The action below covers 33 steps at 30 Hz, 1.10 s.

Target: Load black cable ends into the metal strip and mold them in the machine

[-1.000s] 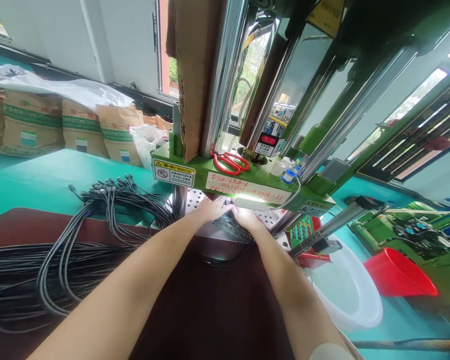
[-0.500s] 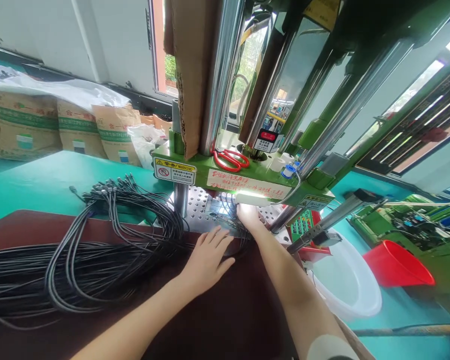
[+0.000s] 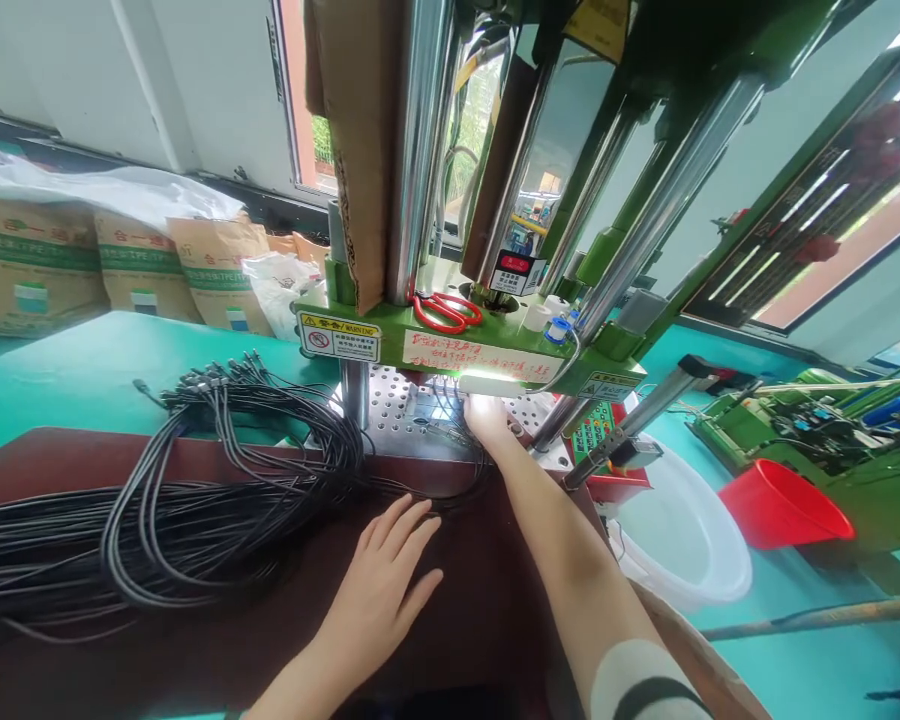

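My left hand point(image 3: 381, 580) is open over the dark red tabletop point(image 3: 487, 610), fingers stretched toward the machine and nothing in them. My right hand point(image 3: 487, 422) reaches under the green press point(image 3: 390, 335), beside a metal mold point(image 3: 436, 408) on the perforated steel plate point(image 3: 388, 400). Bright lamp light washes out its fingers, so what they hold, if anything, cannot be made out. Black cables point(image 3: 450, 500) run from the mold over the table edge. A big bundle of black cables point(image 3: 217, 480) with connector ends lies on the left.
Red-handled scissors point(image 3: 447, 312) rest on the press ledge above my right hand. Steel columns point(image 3: 356, 395) flank the plate. To the right are a control panel point(image 3: 592, 430), a white tub point(image 3: 682, 520) and a red bucket point(image 3: 784, 505). Paper sacks point(image 3: 37, 265) stand behind left.
My left hand has drawn back from the plate, down and left, toward me. My right hand stays under the press. The whole view has shifted slightly.
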{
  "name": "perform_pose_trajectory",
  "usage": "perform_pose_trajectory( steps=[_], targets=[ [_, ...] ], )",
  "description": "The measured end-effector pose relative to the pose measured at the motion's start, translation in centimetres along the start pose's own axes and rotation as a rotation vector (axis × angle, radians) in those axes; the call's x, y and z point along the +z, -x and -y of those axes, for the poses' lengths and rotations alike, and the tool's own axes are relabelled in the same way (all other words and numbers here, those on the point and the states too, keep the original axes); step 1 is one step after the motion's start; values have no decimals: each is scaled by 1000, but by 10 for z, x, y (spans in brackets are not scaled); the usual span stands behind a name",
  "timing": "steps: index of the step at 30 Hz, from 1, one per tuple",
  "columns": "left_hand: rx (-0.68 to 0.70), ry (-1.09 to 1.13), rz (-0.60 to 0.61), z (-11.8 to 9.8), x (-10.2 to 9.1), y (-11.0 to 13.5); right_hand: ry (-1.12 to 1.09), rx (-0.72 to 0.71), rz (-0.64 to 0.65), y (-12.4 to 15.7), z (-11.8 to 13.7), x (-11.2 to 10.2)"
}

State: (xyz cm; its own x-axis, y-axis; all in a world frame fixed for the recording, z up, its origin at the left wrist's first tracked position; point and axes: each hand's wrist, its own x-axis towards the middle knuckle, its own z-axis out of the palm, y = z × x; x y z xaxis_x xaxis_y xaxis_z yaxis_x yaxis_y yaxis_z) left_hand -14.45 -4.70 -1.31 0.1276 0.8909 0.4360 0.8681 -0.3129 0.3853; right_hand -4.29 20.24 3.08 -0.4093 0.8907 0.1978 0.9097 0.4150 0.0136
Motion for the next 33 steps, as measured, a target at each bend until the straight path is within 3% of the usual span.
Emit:
perform_pose_trajectory(
  steps=[4,7,10,13,16,18,20,24,33],
  targets=[
    [-55,52,-69,4,1,38,-35,-108,-71,18,-6,-6],
    [-73,90,-90,5,-7,42,-64,-189,-95,37,-5,-10],
    [-121,197,-102,10,-16,-1,-116,-294,-110,64,2,-13],
    [-276,286,-57,28,-11,-81,-227,-421,-193,99,5,-17],
    [-455,40,10,55,6,-157,-317,-459,-228,134,-2,-21],
    [-519,-25,26,71,19,-189,-365,-448,-228,152,-11,-21],
    [-535,-56,37,82,29,-203,-408,-416,-237,163,-20,-19],
    [-513,-127,55,90,37,-203,-478,-347,-238,165,-30,-14],
    [-454,-133,118,101,46,-203,-582,-362,-257,172,-23,-28]
  ],
)
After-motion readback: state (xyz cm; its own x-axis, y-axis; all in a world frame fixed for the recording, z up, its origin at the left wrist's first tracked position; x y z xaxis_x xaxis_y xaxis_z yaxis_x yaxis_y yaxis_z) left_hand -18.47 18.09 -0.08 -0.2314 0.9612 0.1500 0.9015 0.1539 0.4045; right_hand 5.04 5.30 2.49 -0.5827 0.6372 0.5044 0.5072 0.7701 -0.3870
